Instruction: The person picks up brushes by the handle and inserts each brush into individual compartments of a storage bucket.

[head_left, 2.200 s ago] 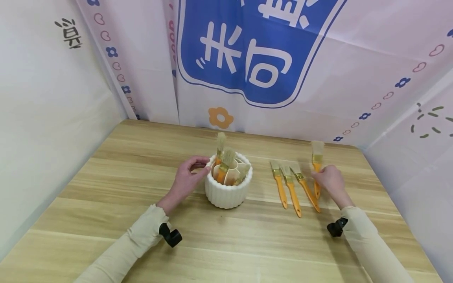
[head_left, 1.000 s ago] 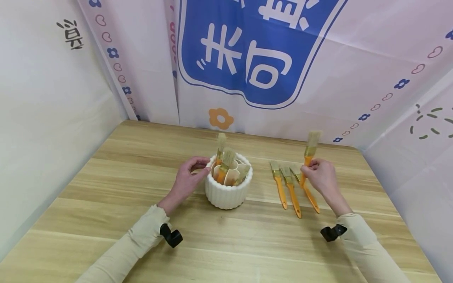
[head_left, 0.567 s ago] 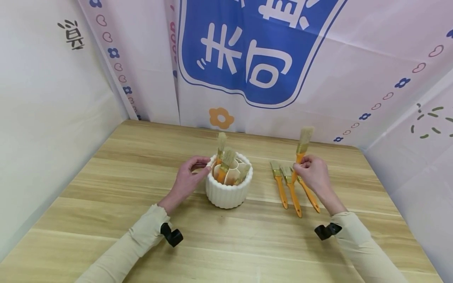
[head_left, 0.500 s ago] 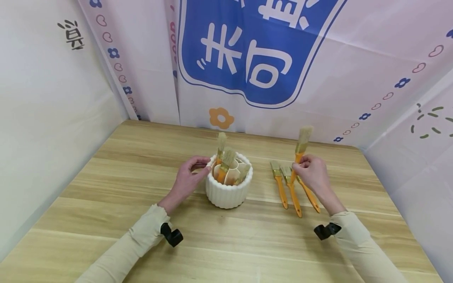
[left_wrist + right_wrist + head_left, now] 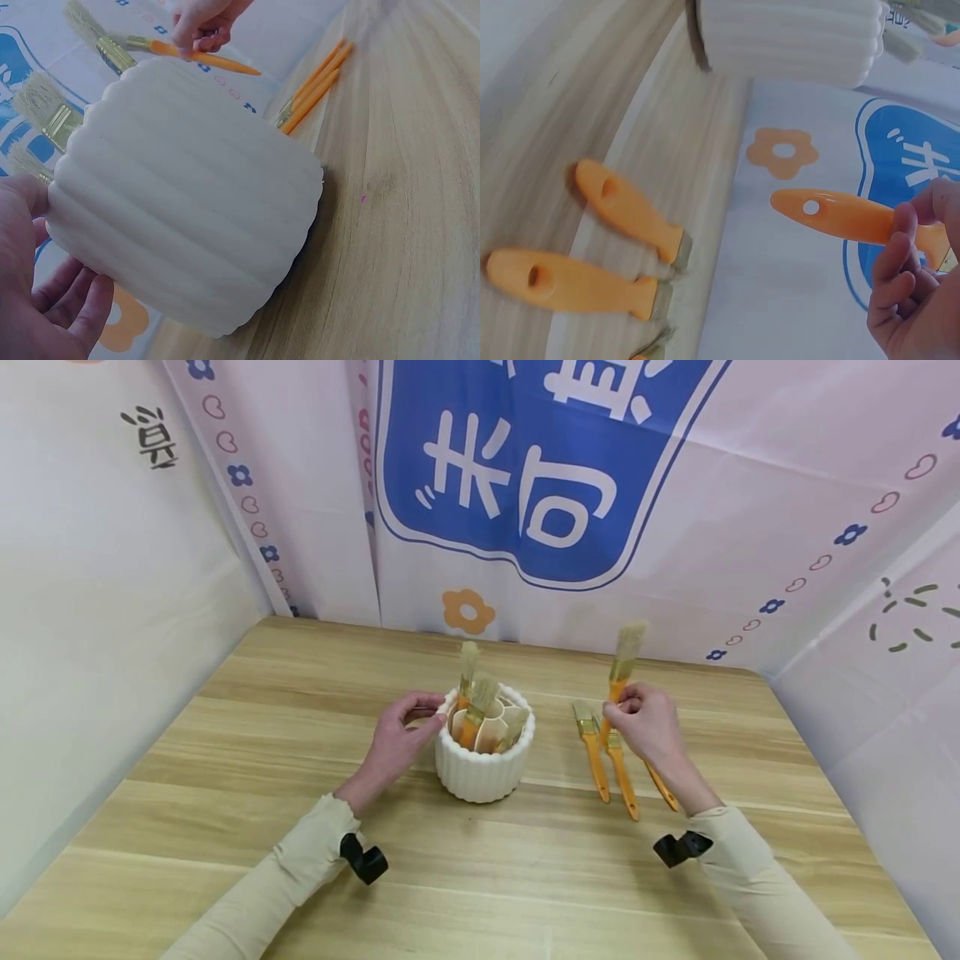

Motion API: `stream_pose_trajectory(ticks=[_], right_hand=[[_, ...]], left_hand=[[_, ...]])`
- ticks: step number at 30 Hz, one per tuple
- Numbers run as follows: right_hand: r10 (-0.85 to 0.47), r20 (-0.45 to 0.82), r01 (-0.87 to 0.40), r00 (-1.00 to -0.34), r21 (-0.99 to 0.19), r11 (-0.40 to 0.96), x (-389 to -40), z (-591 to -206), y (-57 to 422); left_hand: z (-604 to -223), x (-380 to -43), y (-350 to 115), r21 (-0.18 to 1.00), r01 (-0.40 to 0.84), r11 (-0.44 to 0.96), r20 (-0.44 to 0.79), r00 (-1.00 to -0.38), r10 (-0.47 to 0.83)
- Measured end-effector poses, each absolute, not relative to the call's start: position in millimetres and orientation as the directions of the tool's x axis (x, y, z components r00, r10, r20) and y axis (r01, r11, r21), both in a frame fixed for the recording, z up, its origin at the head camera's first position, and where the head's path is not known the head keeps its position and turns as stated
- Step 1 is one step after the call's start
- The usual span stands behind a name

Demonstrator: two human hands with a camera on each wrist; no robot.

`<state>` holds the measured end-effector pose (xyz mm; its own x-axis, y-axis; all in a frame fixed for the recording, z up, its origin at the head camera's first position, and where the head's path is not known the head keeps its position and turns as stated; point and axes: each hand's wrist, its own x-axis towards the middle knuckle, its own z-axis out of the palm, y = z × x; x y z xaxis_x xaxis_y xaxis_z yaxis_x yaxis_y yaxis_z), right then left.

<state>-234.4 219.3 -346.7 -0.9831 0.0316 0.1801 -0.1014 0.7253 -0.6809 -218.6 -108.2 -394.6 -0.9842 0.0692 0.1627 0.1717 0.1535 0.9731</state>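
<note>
Counter edge (image 5: 360, 630) behind pot (image 5: 480, 775), gap R of it; L-hand grip (image 5: 397, 733) holds pot, R-hand grip (image 5: 647, 722) pinches brush (image 5: 621, 670), now closer.

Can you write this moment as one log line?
left hand: holds white pot; right hand: pinches brush, bristles up; inside pot: three brushes; on table: three brushes

The paintbrush (image 5: 619, 682) you hold has a smooth, glossy handle (image 5: 840, 215), a metal ferrule (image 5: 622, 671) and rough bristles (image 5: 631, 641). The pot (image 5: 480, 774) looks ribbed and rather matt. The table (image 5: 487, 877) shows smooth wood grain, your left sleeve (image 5: 277, 875) is wrinkled cloth, and the backdrop (image 5: 757, 510) looks like creased fabric.
</note>
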Motion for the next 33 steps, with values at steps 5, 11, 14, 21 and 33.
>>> stream_pose_trajectory(ticks=[5,11,14,21,33], right_hand=[[0.009,0.211,-0.141,-0.977,-0.682,0.717,-234.1,-344.7,211.5],[0.002,0.223,-0.153,-0.975,-0.679,0.718,-232.7,-343.3,203.8],[-0.005,0.221,-0.159,-0.975,-0.687,0.709,-232.7,-343.2,201.0],[-0.034,0.225,-0.188,-0.974,-0.714,0.674,-232.3,-341.0,190.9],[-0.083,0.295,-0.278,-0.952,-0.721,0.634,-229.3,-329.2,165.9]], left_hand=[[-395.8,-219.4,-107.9,0.973,0.175,0.152,0.166,-0.984,0.07],[-397.2,-220.6,-108.0,0.973,0.18,0.147,0.17,-0.982,0.075],[-396.8,-220.2,-108.2,0.973,0.179,0.146,0.17,-0.983,0.074],[-395.6,-218.5,-108.9,0.972,0.182,0.15,0.173,-0.982,0.074],[-397.2,-219.5,-109.5,0.971,0.191,0.144,0.182,-0.98,0.075]])
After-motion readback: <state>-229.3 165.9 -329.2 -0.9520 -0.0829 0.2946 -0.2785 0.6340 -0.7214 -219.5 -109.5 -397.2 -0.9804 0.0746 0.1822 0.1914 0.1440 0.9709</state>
